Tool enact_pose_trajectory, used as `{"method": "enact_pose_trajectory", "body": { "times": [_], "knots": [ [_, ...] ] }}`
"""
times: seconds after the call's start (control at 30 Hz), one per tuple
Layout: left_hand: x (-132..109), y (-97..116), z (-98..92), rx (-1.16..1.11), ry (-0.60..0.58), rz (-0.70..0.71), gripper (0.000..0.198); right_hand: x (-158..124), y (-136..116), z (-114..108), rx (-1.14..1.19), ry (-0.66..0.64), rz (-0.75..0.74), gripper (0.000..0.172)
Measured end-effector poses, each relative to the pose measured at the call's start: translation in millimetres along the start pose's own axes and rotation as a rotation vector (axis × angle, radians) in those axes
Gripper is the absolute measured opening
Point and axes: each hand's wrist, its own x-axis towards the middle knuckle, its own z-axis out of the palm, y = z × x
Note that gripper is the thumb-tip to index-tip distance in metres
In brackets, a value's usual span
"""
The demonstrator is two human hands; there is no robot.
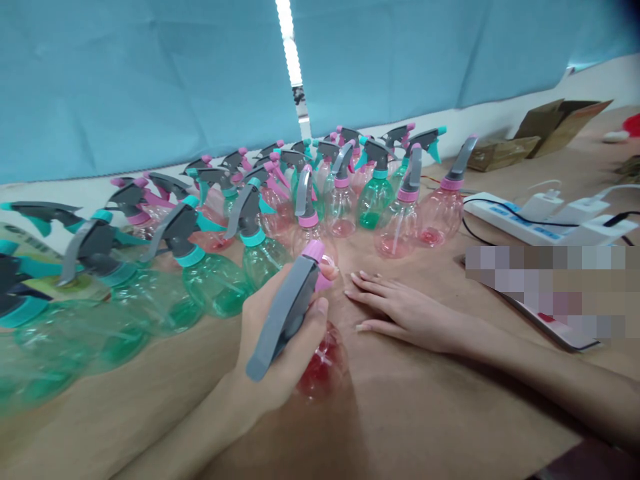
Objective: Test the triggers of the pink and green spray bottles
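Indoors, brown tabletop [420,413], blue sheeting [150,80] behind, left grip [293,363] around pink sprayer [290,303], right hand [407,310] flat

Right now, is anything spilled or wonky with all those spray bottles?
Nothing really stands out. No spill shows on the table. The pink spray bottle in the left hand shows no damage, though the hand hides part of it. The green bottles on the left look slanted, but that may just be the camera's view.
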Motion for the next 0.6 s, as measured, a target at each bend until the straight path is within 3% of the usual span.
{"method": "enact_pose_trajectory", "body": {
  "times": [0.3,0.6],
  "knots": [
    [0,0,-0.7,0.02,0.0,-0.01,0.019,0,-1,0,-0.021,-0.004,-0.001,0.069],
    [-10,-11,-0.9,-0.055,-0.001,-0.121,0.009,0,0,-1,-0.033,-0.017,-0.004,0.07]
  ]
}}
